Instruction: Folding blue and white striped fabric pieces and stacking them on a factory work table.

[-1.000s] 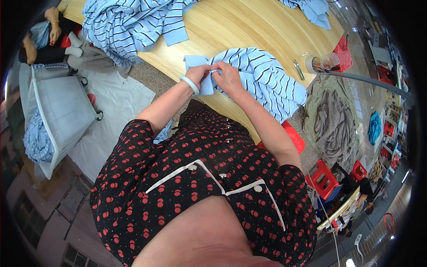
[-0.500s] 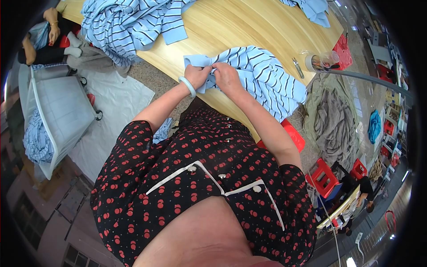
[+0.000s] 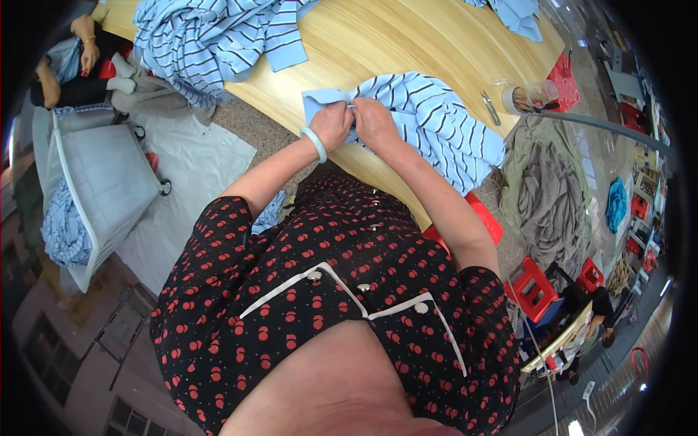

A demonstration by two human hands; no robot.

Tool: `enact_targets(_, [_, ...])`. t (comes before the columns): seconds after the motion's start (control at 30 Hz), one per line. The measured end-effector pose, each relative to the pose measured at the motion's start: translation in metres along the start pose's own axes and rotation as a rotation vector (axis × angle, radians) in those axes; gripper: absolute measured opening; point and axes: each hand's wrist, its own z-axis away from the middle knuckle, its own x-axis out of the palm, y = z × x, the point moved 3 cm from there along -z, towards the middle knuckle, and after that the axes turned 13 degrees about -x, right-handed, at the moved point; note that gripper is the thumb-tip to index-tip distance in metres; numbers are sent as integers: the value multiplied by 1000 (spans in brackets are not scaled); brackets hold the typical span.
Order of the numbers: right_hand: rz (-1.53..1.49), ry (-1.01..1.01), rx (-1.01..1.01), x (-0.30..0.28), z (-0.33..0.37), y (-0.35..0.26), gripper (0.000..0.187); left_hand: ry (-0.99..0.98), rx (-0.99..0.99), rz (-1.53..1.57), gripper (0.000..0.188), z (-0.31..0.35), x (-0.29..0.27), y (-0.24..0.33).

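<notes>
A light blue garment with dark and white stripes (image 3: 436, 120) lies across the near edge of the wooden table (image 3: 392, 40). At its plain blue end, my left hand (image 3: 331, 125) and my right hand (image 3: 375, 123) meet, fingers closed on the cloth. Their fingertips nearly touch, and whatever small part of the garment lies between them is hidden. A pale bangle (image 3: 314, 145) circles my left wrist. To the right of the garment, a small pair of thread snips (image 3: 490, 108) rests on the table.
Striped garments (image 3: 211, 43) are heaped at the far left of the table. A clear cup of thin tools (image 3: 520, 99) stands near its right corner. On the left is a wheeled grey bin (image 3: 109, 167) with blue cloth, near a seated person (image 3: 87, 54). Red stools (image 3: 531, 287) stand right.
Both hands have shifted slightly to the right and drawn closer together on the cloth. My right hand's fingers are curled further in. The garment stays in nearly the same place.
</notes>
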Motion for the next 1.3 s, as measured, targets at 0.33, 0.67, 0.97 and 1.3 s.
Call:
enact_targets(0.33, [19, -37, -1, 11, 4, 2, 9, -7, -41, -84, 18, 3, 3, -5])
enact_targets(0.67, [-78, 5, 23, 12, 4, 17, 16, 61, -31, -66, 13, -1, 3, -2])
enact_targets(0.97, [-203, -2, 123, 7, 2, 18, 20, 113, -47, -27, 14, 1, 1, -2])
enact_targets(1.3, [-214, -18, 92, 0, -7, 13, 18, 83, 15, 29, 14, -9, -1, -14])
